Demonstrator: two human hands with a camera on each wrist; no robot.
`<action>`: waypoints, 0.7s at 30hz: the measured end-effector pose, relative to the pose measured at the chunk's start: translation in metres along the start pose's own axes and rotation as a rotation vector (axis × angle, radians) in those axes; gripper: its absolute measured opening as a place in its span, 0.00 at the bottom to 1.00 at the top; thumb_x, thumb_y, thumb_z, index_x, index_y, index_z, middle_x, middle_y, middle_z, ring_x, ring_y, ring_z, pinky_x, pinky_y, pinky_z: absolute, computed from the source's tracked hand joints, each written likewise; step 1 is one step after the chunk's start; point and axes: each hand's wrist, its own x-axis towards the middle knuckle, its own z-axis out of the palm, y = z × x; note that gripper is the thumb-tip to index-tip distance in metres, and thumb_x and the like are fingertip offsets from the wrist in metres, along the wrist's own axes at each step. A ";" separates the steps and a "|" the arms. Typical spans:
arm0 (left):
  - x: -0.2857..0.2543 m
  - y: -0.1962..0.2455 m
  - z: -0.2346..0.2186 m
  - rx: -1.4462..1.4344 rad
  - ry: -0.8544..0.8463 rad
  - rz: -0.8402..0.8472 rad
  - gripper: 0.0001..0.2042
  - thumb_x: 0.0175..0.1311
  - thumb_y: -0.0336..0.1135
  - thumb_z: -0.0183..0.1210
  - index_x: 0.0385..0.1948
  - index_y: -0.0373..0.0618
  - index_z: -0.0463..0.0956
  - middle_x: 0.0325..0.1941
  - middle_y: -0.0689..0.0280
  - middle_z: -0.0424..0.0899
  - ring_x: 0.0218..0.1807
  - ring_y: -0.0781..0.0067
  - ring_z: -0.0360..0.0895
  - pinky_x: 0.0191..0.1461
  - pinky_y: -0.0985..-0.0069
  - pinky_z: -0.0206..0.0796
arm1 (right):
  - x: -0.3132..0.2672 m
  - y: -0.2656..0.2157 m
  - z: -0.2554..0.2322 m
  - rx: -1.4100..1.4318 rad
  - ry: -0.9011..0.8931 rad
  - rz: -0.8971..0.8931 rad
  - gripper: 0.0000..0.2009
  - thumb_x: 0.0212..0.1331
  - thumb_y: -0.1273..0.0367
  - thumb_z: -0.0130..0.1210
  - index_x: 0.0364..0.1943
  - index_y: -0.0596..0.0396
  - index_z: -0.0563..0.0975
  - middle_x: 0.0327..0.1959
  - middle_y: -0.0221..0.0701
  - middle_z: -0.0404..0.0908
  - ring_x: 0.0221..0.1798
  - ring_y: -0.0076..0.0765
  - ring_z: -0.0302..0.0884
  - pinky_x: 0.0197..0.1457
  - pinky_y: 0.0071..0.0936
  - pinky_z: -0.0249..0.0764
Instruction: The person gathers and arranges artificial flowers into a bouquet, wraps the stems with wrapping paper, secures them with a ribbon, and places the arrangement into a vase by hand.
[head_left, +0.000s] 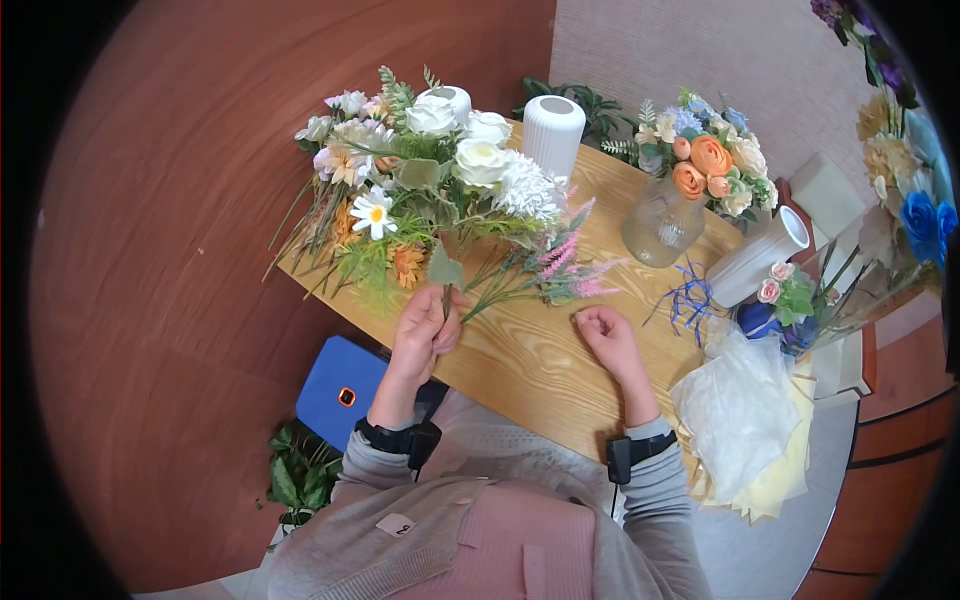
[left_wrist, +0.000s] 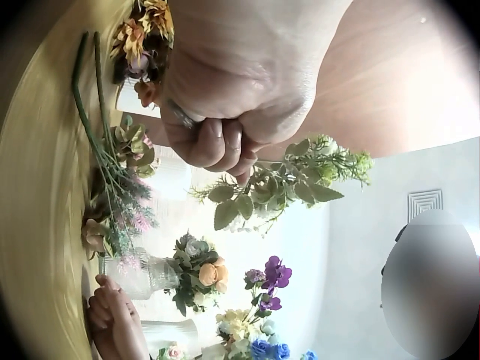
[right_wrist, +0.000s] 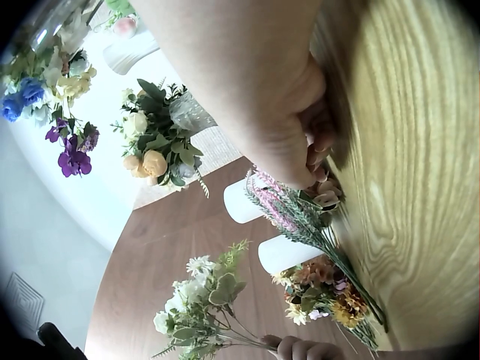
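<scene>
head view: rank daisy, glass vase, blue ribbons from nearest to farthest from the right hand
From the right hand:
1. Blue ribbons, just to its right
2. Glass vase, ahead and slightly right
3. Daisy, far over to the left

On the table, bouquet in vase — wrapping sheets before it, ribbons between.

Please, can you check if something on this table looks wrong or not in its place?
Nothing looks spilled or broken. Slightly untidy: the blue ribbon lies tangled near the glass vase, and crumpled white wrapping lies on pale yellow sheets, which seem to overhang the table's edge.
</scene>
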 end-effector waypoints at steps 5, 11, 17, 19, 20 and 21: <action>-0.001 -0.008 0.007 -0.024 -0.082 -0.030 0.15 0.72 0.44 0.42 0.43 0.41 0.67 0.16 0.74 0.60 0.16 0.86 0.52 0.18 0.86 0.42 | -0.002 -0.013 0.004 -0.027 0.007 -0.023 0.05 0.58 0.71 0.57 0.32 0.59 0.77 0.19 0.14 0.67 0.22 0.10 0.56 0.24 0.13 0.55; 0.002 -0.035 0.029 0.166 -0.129 -0.085 0.15 0.72 0.46 0.42 0.44 0.43 0.69 0.19 0.73 0.65 0.16 0.88 0.54 0.18 0.87 0.44 | -0.033 -0.074 0.031 -0.030 -0.063 -0.059 0.08 0.61 0.67 0.56 0.38 0.59 0.76 0.22 0.15 0.68 0.25 0.11 0.61 0.27 0.12 0.60; 0.000 -0.067 0.058 0.670 -0.249 0.081 0.14 0.68 0.37 0.49 0.49 0.38 0.69 0.43 0.55 0.76 0.48 0.59 0.74 0.51 0.67 0.65 | -0.051 -0.092 0.048 -0.153 0.061 -0.329 0.10 0.65 0.69 0.50 0.48 0.56 0.70 0.31 0.22 0.70 0.25 0.13 0.65 0.30 0.12 0.66; -0.002 -0.071 0.064 0.724 -0.266 0.116 0.14 0.67 0.37 0.50 0.48 0.38 0.70 0.43 0.54 0.76 0.47 0.60 0.74 0.50 0.68 0.65 | -0.052 -0.093 0.049 0.176 0.108 -0.266 0.11 0.66 0.69 0.48 0.49 0.55 0.69 0.32 0.24 0.70 0.24 0.14 0.65 0.28 0.11 0.66; -0.002 -0.071 0.065 0.783 -0.295 0.149 0.14 0.67 0.37 0.50 0.47 0.38 0.71 0.43 0.53 0.76 0.46 0.61 0.74 0.50 0.70 0.65 | -0.053 -0.095 0.043 0.271 0.099 -0.132 0.10 0.66 0.69 0.48 0.48 0.55 0.68 0.29 0.24 0.70 0.21 0.14 0.65 0.22 0.12 0.62; -0.002 -0.069 0.066 0.783 -0.286 0.150 0.14 0.67 0.37 0.50 0.47 0.38 0.71 0.43 0.53 0.76 0.46 0.61 0.74 0.50 0.70 0.65 | -0.054 -0.095 0.038 0.366 0.091 0.003 0.09 0.66 0.69 0.49 0.46 0.56 0.68 0.26 0.24 0.70 0.18 0.14 0.64 0.17 0.13 0.58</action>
